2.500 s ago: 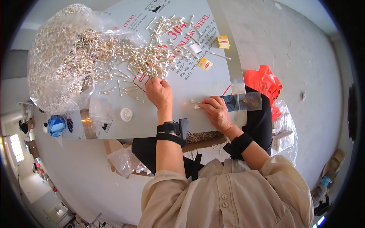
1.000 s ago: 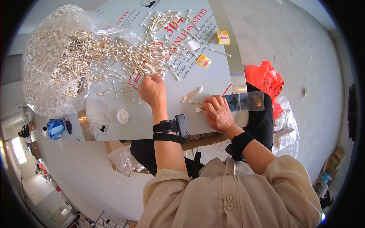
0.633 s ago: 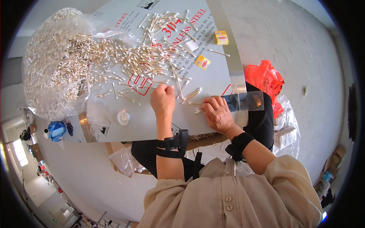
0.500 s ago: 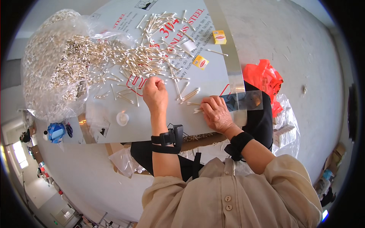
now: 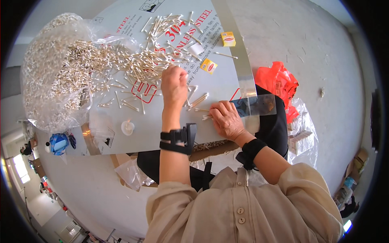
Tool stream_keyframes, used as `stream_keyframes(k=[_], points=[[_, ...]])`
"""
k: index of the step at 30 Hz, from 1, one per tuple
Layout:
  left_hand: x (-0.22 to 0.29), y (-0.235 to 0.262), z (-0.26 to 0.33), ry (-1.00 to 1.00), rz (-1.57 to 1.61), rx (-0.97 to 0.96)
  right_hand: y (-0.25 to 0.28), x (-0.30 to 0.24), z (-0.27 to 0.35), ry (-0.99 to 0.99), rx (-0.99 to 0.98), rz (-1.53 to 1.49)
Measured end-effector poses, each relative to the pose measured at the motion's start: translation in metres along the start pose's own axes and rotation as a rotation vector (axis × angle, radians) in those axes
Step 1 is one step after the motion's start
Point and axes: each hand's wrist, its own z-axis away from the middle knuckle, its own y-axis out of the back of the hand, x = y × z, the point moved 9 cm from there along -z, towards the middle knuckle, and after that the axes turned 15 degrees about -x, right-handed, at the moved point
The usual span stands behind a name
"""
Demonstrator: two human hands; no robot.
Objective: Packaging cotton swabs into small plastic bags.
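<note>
A large spread of cotton swabs (image 5: 139,65) covers the far left and middle of the sheet-covered table (image 5: 162,133). My left hand (image 5: 175,88) is closed in a pinch at the near right edge of that spread; what its fingertips hold is hidden. Over to the right, my right hand (image 5: 227,120) has its fingers curled down at the tabletop around a few swabs (image 5: 206,117), whose white tips stick out on its left side. Between the two hands lies a small bundle of swabs (image 5: 198,100). A dark, glossy clear-edged sheet (image 5: 253,105) rests beside my right hand.
A big clear bag (image 5: 44,77) of swabs lies at the left. Yellow boxes (image 5: 228,39) and a white cup (image 5: 195,49) stand farther off. A small round white container (image 5: 127,128) sits near the front. A red plastic bag (image 5: 277,81) is beyond the right edge.
My left hand has moved away from me and to the right, along the edge of the swab spread. My right hand stays nearly in place. The whole view has shifted slightly.
</note>
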Motion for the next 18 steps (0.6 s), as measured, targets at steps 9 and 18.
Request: stream_keyframes(k=[9,18], points=[[0.008,-0.024,0.137,0.429,0.703,-0.347,0.004,0.004,0.004,-0.006,0.043,-0.007],[-0.011,-0.017,0.156,0.494,1.058,-0.175,0.003,0.003,0.005,-0.008,0.052,0.004]])
